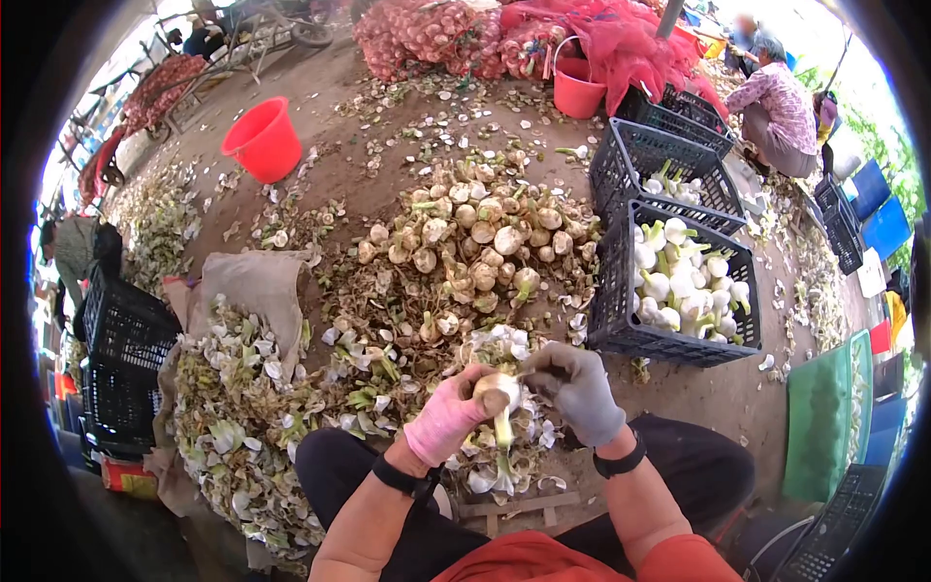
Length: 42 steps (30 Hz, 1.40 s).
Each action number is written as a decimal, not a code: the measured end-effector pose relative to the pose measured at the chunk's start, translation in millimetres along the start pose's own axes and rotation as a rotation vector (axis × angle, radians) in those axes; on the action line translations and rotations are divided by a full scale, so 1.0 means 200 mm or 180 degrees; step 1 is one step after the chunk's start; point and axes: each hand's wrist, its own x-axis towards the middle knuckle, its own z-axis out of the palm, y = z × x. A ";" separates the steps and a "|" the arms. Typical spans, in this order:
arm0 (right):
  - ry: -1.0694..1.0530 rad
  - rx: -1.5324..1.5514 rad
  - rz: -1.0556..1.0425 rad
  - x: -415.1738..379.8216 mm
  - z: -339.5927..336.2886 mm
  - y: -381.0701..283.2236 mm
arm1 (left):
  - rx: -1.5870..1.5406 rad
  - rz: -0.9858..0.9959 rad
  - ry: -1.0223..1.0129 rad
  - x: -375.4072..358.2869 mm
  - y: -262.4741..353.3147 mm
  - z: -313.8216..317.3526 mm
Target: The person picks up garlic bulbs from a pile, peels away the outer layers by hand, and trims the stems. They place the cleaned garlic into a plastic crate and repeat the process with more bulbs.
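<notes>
My left hand (pixel 451 417), in a pink glove, is closed around a whitish garlic bulb (pixel 511 390) above my lap. The bulb's pale green stem points down toward me. My right hand (pixel 579 393), in a grey glove, has its fingers bent and pressed together at the bulb's right edge. Whatever is pinched between those fingertips is too small to make out. Beneath both hands lies a heap of peeled garlic skins (pixel 475 451). Just beyond is a pile of unpeeled garlic bulbs (pixel 485 233) with dry, brownish skins.
A black crate (pixel 669 344) of white garlic bulbs stands at right, another crate (pixel 621 160) behind it. Red buckets (pixel 262 141) and net sacks (pixel 427 39) are farther back. Skins cover a cloth (pixel 247 291) at left. A person (pixel 776 112) crouches at far right.
</notes>
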 end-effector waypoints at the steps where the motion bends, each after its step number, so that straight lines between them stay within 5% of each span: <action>1: 0.0160 -0.0598 0.0017 0.04 -0.02 0.02 | 0.0553 0.0023 -0.0146 0.00 0.00 0.01; 6: 0.0556 -0.3037 -0.0271 0.13 -0.10 0.33 | 0.0035 -0.0201 -0.0399 0.01 -0.01 0.05; 7: 0.0136 -0.3285 0.0381 0.12 -0.12 0.39 | 0.0031 -0.0090 -0.0377 0.01 -0.01 0.03; 8: 0.0125 -0.3283 0.0358 0.08 -0.15 0.43 | 0.0037 -0.0072 -0.0362 0.01 0.00 0.02; 10: -0.0333 -0.2501 -0.0305 0.02 -0.15 0.41 | 0.0134 -0.0077 -0.0047 0.01 0.01 0.03; 11: -0.0289 -0.1494 -0.0241 -0.01 -0.14 0.38 | 0.0182 0.0085 0.0074 0.02 -0.03 0.03; 12: -0.0301 -0.1488 -0.0210 -0.04 -0.11 0.29 | 0.0162 0.0060 0.0085 0.03 -0.03 0.04; 14: -0.0197 0.0471 0.0546 -0.06 -0.03 0.08 | 0.1921 0.0462 0.0807 0.04 0.00 0.07; 16: -0.0270 -0.0878 -0.0180 -0.02 0.02 0.02 | 0.2336 0.0446 0.0943 0.06 0.02 0.11; 18: -0.0282 -0.1169 0.0021 0.00 0.01 0.04 | 0.3308 0.0512 0.0944 0.08 -0.03 0.10; 21: 0.0791 -0.2773 -0.0301 0.15 -0.18 0.37 | 0.2335 0.0665 0.0584 0.08 -0.11 0.08; 22: 0.0775 -0.2342 0.0031 0.15 -0.22 0.34 | 0.2272 0.0818 0.0596 0.09 -0.08 0.08; 24: 0.0454 -0.1878 -0.0498 0.09 -0.19 0.29 | 0.2055 0.0834 0.0773 0.07 -0.08 0.08; 26: -0.0223 0.0414 0.0563 0.00 -0.10 0.24 | 0.3204 0.0967 0.1146 0.13 -0.07 0.07; 30: -0.0324 0.2709 0.1349 0.00 -0.09 0.50 | 0.2777 0.1023 0.1079 0.17 -0.03 0.12; 32: -0.0318 0.4148 0.0820 0.17 -0.30 0.66 | 0.2831 0.1350 0.1335 0.20 -0.04 0.10; 34: 0.1069 -0.1220 0.0337 0.37 -0.41 0.14 | 0.2611 0.1359 0.1392 0.17 0.00 0.11; 36: 0.1535 0.3217 -0.0154 0.61 -0.65 0.18 | 0.2548 0.1219 0.1355 0.16 0.01 0.08; 38: 0.1913 0.0946 -0.0185 0.80 -0.67 0.30 | 0.2463 0.1130 0.1305 0.17 0.01 0.05; 40: 0.0695 -0.2645 -0.0279 0.91 -0.71 0.62 | 0.2367 0.0886 0.1138 0.17 0.05 0.04; 42: 0.0148 -0.3765 -0.0690 0.94 -0.59 0.90 | 0.2449 0.0803 0.1204 0.19 0.07 0.04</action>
